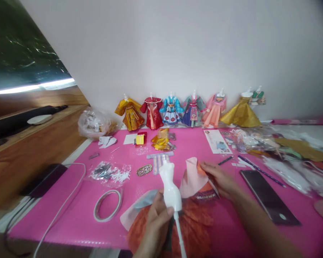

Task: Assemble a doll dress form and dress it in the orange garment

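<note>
My left hand (157,218) is closed round the lower part of a small white doll mannequin (170,182) on a thin white rod. An orange doll dress (196,222) spreads beneath the mannequin, its skirt lying at the table's front. My right hand (218,177) pinches the dress's upper part, where a pale pink piece (193,177) stands up beside an orange one. A dark patterned trim runs along the edge below those fingers. At the left, a pale grey-pink piece of cloth (138,208) sticks out from under my left hand. The mannequin's torso is bare and slightly tilted.
Several dressed doll mannequins (171,109) line the wall. A roll of tape (107,205) and a bag of small parts (110,172) lie left. A phone (269,195), pencils (261,171) and plastic bags (288,172) lie right. A white cable (61,208) crosses the pink table's left edge.
</note>
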A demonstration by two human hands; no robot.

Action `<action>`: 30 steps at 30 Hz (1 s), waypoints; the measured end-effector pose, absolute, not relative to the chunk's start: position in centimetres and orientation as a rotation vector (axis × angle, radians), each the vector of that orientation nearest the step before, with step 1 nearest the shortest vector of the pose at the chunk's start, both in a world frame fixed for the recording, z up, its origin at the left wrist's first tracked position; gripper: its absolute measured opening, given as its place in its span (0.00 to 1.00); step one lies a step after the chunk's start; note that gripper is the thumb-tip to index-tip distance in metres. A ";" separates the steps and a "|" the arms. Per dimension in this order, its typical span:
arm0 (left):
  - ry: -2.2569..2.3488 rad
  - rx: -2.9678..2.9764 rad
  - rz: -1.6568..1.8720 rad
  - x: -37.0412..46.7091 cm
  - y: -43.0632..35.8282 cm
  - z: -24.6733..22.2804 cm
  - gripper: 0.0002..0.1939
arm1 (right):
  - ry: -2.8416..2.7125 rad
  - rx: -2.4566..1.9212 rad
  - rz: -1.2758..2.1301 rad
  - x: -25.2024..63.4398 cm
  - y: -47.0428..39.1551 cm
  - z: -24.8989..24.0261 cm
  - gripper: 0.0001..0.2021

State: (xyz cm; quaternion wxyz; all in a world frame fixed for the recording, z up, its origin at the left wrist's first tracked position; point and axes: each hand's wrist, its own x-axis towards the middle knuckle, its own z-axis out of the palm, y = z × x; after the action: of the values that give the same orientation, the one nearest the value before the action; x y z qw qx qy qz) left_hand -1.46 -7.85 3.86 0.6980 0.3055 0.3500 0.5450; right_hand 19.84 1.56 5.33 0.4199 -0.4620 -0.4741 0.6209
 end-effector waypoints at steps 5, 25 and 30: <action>0.739 0.684 1.164 -1.5 -9.0 4.7 0.25 | -1.318 -1.244 1.443 19.8 -0.1 6.5 0.18; 0.571 0.744 1.044 0.1 -10.1 1.7 0.26 | -1.669 -1.685 0.709 22.2 -4.4 3.1 0.17; 0.553 0.822 0.997 2.0 -10.8 1.4 0.24 | -1.715 -1.536 1.063 21.9 -8.3 5.4 0.15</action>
State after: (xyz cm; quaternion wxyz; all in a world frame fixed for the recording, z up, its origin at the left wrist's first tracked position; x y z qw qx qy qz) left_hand 1.97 -10.76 1.40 0.7630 0.3778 0.2544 0.4586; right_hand 21.88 -8.28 5.41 0.2983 -0.5783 -0.6454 0.4000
